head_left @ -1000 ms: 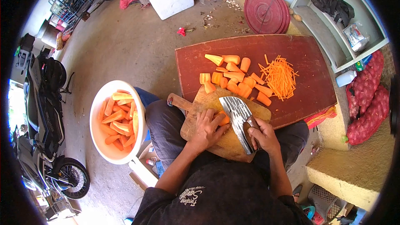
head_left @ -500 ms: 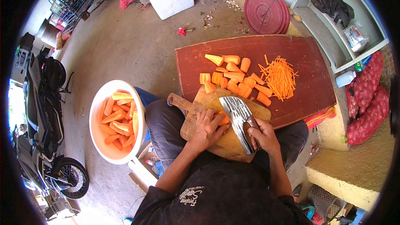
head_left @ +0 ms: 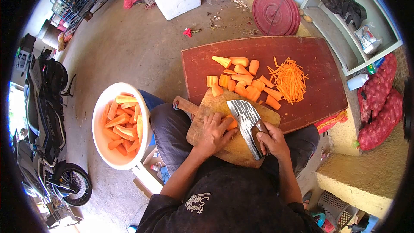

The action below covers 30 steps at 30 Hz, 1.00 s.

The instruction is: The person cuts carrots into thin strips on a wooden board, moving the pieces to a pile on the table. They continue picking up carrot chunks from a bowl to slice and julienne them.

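My left hand (head_left: 212, 134) is closed over a carrot piece (head_left: 231, 122), pressing it onto the wooden cutting board (head_left: 202, 125) across my lap. The fingers hide most of that piece. In my right hand (head_left: 274, 141) is the dark handle of a cleaver (head_left: 245, 118). Its broad, streaked blade lies over the board just right of the carrot, with a small gap between them. Beyond the board, several peeled carrot chunks (head_left: 242, 79) are spread on a red-brown table (head_left: 319, 82). A heap of thin carrot sticks (head_left: 291, 80) lies right of the chunks.
Left of my knee stands a white bucket (head_left: 97, 123) of peeled carrots. A motorcycle (head_left: 47, 142) is parked at the far left. Red mesh sacks (head_left: 381, 116), a low yellow step (head_left: 358, 181) and a shelf (head_left: 349, 30) stand on the right.
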{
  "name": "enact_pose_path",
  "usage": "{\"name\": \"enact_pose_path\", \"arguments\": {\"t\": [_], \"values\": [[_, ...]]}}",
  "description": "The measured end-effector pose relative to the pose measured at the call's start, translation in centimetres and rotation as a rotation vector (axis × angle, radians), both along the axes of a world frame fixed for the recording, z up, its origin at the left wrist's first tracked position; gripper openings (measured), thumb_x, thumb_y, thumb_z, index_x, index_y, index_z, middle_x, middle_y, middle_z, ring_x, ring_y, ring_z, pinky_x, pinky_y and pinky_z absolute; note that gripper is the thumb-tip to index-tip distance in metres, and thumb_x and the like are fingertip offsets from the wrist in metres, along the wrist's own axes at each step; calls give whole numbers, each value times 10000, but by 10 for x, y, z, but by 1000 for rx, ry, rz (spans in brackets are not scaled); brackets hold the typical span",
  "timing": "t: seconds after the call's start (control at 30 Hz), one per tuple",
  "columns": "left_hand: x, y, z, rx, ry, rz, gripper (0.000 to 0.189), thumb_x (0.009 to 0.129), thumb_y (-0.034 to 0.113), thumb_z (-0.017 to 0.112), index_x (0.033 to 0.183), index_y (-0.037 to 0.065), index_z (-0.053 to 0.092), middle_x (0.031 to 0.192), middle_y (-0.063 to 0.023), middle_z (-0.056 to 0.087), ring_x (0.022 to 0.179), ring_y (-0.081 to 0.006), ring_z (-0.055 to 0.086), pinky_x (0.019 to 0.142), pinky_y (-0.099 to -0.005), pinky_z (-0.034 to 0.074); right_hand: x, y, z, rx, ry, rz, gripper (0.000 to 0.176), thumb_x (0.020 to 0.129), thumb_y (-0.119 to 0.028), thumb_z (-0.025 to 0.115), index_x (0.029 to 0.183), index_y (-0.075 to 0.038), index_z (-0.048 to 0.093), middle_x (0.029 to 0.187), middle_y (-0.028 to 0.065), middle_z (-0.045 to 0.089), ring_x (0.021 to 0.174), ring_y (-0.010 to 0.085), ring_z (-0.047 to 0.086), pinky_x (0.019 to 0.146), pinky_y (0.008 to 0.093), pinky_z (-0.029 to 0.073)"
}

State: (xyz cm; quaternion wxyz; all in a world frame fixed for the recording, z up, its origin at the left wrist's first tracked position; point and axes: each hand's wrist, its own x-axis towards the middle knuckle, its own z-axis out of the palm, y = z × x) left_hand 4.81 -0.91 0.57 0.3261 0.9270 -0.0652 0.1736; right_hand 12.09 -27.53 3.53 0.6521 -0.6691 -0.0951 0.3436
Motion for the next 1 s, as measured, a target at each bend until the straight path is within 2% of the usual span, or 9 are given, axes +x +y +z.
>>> {"name": "enact_pose_path", "arguments": {"t": [0.53,0.8,0.93,1.0], "values": [[0,0,5,-6,0,-6,430,871,210,889,1248,62,745,1145,-171,626,1033,-373,647,885,-505,481,-1,2,5,-16,3,-13,485,1073,-167,639,1490,71,570,792,-9,570,512,75,571,435,261,471],[1,1,4,0,8,-8,406,903,235,864,1255,72,747,1152,-165,628,1036,-363,652,897,-502,482,-1,3,8,6,26,-9,445,1074,-190,650,1445,50,604,796,-6,588,544,73,573,462,264,471],[1,1,3,3,-3,-8,398,896,192,861,1254,64,744,1155,-160,630,1028,-352,648,881,-496,477,-6,5,16,-19,30,-16,424,1073,-192,664,1426,39,619,791,-14,587,567,61,570,487,249,464],[1,0,5,-3,-13,-13,400,887,166,861,1255,61,742,1152,-152,635,1024,-341,646,869,-491,473,-12,9,26,3,9,-16,418,1071,-195,678,1421,28,627,790,-31,579,557,36,541,484,228,430]]}}
